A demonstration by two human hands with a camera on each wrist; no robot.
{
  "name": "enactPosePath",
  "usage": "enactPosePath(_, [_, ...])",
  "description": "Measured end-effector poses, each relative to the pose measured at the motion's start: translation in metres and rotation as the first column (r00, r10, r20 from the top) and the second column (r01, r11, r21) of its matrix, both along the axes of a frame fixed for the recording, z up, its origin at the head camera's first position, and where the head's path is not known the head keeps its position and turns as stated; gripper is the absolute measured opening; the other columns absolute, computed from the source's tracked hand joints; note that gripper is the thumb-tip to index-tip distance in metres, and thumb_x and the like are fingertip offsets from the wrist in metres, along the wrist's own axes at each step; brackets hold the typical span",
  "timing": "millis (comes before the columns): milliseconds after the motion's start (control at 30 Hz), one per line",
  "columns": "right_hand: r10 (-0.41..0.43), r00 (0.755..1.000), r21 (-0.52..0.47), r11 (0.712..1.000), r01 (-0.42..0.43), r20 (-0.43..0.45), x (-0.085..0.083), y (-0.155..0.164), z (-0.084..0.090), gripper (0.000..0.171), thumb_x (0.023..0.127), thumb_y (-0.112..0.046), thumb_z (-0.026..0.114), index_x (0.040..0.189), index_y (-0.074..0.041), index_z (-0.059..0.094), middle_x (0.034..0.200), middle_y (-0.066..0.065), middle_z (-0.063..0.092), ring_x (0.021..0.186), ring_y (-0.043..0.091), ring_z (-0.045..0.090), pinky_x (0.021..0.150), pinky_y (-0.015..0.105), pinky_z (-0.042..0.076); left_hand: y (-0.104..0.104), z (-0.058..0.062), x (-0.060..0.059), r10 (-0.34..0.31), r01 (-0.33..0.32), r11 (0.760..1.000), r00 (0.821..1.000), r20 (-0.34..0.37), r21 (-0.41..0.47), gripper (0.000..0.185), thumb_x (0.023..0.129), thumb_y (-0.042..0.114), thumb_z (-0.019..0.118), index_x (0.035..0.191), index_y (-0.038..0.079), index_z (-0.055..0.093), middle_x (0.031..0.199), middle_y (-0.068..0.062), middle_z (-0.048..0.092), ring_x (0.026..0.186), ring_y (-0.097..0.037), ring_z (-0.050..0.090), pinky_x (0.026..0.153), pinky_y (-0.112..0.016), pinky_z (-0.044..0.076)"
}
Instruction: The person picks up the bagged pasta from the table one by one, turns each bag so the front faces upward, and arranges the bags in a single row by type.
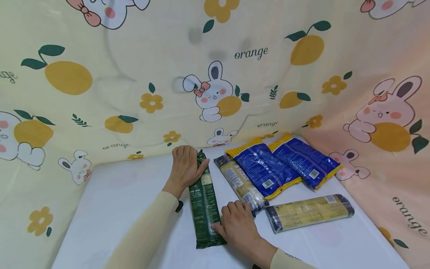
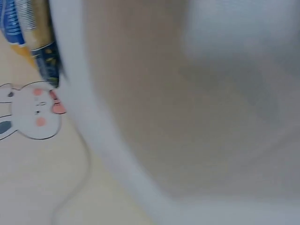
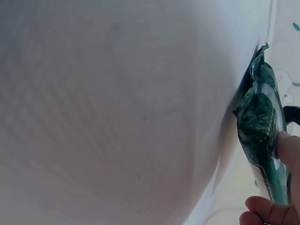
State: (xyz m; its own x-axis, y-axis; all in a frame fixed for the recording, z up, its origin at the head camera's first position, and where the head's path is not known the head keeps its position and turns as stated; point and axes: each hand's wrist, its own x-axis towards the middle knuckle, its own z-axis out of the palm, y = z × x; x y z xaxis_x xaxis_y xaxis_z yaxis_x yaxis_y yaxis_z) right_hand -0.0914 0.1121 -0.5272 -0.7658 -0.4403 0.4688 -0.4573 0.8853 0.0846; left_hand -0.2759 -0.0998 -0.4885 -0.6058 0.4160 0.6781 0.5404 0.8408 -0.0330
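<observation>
A dark green packet of spaghetti (image 1: 202,209) lies lengthwise on the white table, its label facing up. My left hand (image 1: 186,166) grips its far end, thumb across the top and fingers at the left side. At the near right edge, my right hand (image 1: 239,226) holds the packet with the thumb on top. The right wrist view shows the crinkled end of the green packet (image 3: 258,122) beside that thumb and curled fingertips (image 3: 265,209). My left hand is out of sight in the left wrist view.
Right of the green packet lies a clear pasta packet (image 1: 240,181), against two blue and yellow bags (image 1: 265,166). Another yellowish pasta packet (image 1: 310,212) lies crosswise near the right table edge. A curtain printed with rabbits and oranges (image 1: 151,59) hangs behind the white table (image 1: 111,201).
</observation>
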Motion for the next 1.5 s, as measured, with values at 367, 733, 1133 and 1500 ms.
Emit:
enactPosePath(367, [0.018, 0.99, -0.08, 0.997, -0.007, 0.143, -0.001, -0.009, 0.005, 0.05, 0.096, -0.06, 0.069, 0.089, -0.011, 0.064, 0.082, 0.0, 0.054, 0.081, 0.02, 0.049, 0.077, 0.039, 0.035, 0.002, 0.031, 0.016, -0.037, 0.038, 0.999, 0.998, -0.06, 0.011, 0.068, 0.107, 0.068, 0.019, 0.089, 0.007, 0.043, 0.095, -0.013, 0.048, 0.098, -0.036, 0.043, 0.089, -0.054, 0.028])
enactPosePath(733, [0.075, 0.997, -0.214, 0.974, -0.078, -0.024, -0.011, 0.0, 0.016, 0.035, 0.093, -0.037, 0.076, 0.08, -0.013, 0.055, 0.077, 0.0, 0.05, 0.076, 0.022, 0.048, 0.072, 0.038, 0.031, 0.018, 0.07, 0.034, 0.033, -0.036, 0.997, 0.999, 0.042, 0.065, 0.055, 0.108, 0.052, 0.038, 0.104, 0.001, 0.057, 0.112, -0.02, 0.053, 0.108, -0.04, 0.04, 0.089, -0.055, 0.027])
enactPosePath(1133, [0.017, 0.978, -0.078, 0.996, -0.033, -0.206, -0.015, -0.009, 0.026, 0.031, 0.083, -0.031, 0.078, 0.077, -0.01, 0.056, 0.074, 0.006, 0.053, 0.077, 0.029, 0.052, 0.075, 0.045, 0.039, 0.031, 0.094, 0.046, 0.298, -0.31, 0.95, 0.93, 0.216, 0.026, 0.063, 0.103, 0.063, 0.052, 0.108, 0.001, 0.064, 0.103, -0.018, 0.06, 0.1, -0.04, 0.048, 0.083, -0.059, 0.038])
enactPosePath(1500, [0.045, 0.983, -0.076, 0.995, -0.06, -0.177, -0.012, -0.013, 0.027, 0.037, 0.098, -0.042, 0.062, 0.081, -0.009, 0.058, 0.076, 0.006, 0.055, 0.078, 0.03, 0.053, 0.076, 0.045, 0.04, 0.024, 0.093, 0.047, 0.294, -0.294, 0.955, 0.913, 0.283, -0.041, 0.028, 0.108, 0.027, 0.058, 0.114, 0.003, 0.069, 0.112, -0.018, 0.067, 0.105, -0.041, 0.057, 0.079, -0.059, 0.05])
